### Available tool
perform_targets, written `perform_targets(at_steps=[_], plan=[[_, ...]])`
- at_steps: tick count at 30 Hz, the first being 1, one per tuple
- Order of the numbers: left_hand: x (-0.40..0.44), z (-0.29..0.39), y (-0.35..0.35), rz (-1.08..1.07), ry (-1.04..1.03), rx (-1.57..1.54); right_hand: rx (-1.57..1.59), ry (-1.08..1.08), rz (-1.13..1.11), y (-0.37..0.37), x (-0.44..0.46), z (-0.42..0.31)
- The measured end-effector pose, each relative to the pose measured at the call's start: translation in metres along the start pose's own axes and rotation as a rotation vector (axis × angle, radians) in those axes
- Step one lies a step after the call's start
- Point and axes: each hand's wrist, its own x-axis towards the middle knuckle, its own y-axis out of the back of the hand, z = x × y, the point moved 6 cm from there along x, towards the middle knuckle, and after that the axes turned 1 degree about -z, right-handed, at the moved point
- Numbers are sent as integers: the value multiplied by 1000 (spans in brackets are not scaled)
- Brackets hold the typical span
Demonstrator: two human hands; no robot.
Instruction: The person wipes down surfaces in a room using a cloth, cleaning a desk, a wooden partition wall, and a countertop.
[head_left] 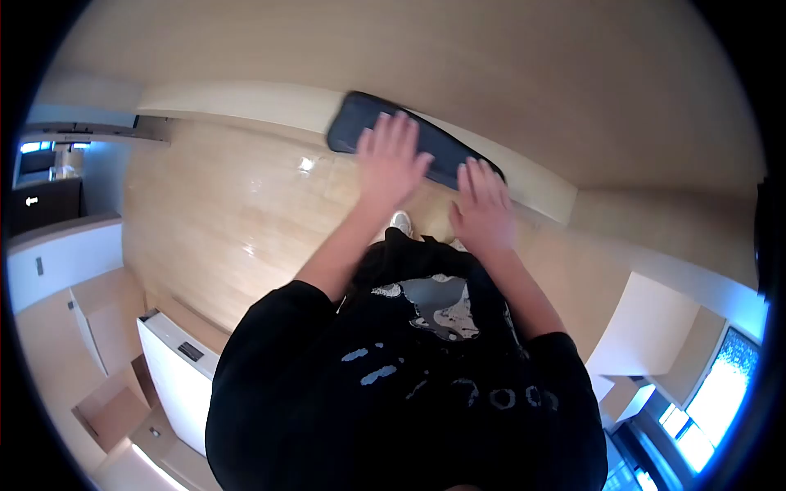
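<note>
A long, flat, dark object with rounded corners (350, 131) lies along a pale ledge, its kind unclear. My left hand (391, 164) is over its middle part, palm down with the fingers stretched out. Toward its right end, my right hand (485, 204) reaches in with fingers extended, overlapping the near edge. Both hands are open and seem to rest on the dark object, though contact is partly hidden beneath them. They also cover some of its surface.
The pale ledge (246, 102) runs along a beige wall. Below is a light wood floor (221, 204), with my shoe (400, 221) on it. A white-topped unit (176, 368) stands at left, and a white cabinet (643, 323) and bright window (720, 393) at right.
</note>
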Motion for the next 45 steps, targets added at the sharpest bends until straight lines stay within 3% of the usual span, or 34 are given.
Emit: perform_targets(at_steps=[5, 8, 11, 12, 14, 17, 18, 21, 23, 26, 27, 29, 32, 34, 37, 40, 43, 45], plan=[[3, -143, 4, 47, 136, 156, 290, 317, -205, -20, 11, -82], [8, -222, 12, 28, 140, 124, 466, 461, -243, -20, -1, -88], [13, -210, 19, -16, 191, 82, 512, 218, -349, -27, -19, -54], [11, -190, 15, -4, 178, 79, 532, 192, -269, -32, -29, -37], [9, -120, 8, 43, 103, 29, 435, 73, -375, -36, -46, -8], [14, 1, 6, 54, -74, -117, 547, -97, -344, -41, -78, 26], [16, 35, 10, -89, -93, -237, 533, -125, -352, -45, -88, 30], [-2, 103, 6, 14, -298, -409, 529, -211, -372, -54, -112, 42], [3, 91, 7, 42, -297, -430, 569, -272, -408, -55, -117, 45], [17, 38, 16, -25, -71, -287, 575, -328, -406, -52, -113, 49], [15, 11, 16, 126, -42, -276, 590, -336, -418, -53, -112, 49], [12, -33, 18, 206, 28, -150, 618, -358, -437, -56, -113, 51], [16, -28, 26, 187, 42, -116, 623, -397, -448, -60, -116, 49], [25, 8, 19, 132, 43, -139, 624, -426, -466, -62, -117, 54], [16, 74, 9, 123, -111, -329, 643, -442, -501, -66, -124, 57], [17, 56, 14, 117, -53, -274, 618, -422, -529, -62, -125, 60], [20, -7, 18, 259, 72, -170, 671, -445, -508, -62, -140, 72], [28, -6, 15, 267, 91, -174, 696, -468, -473, -67, -153, 87]])
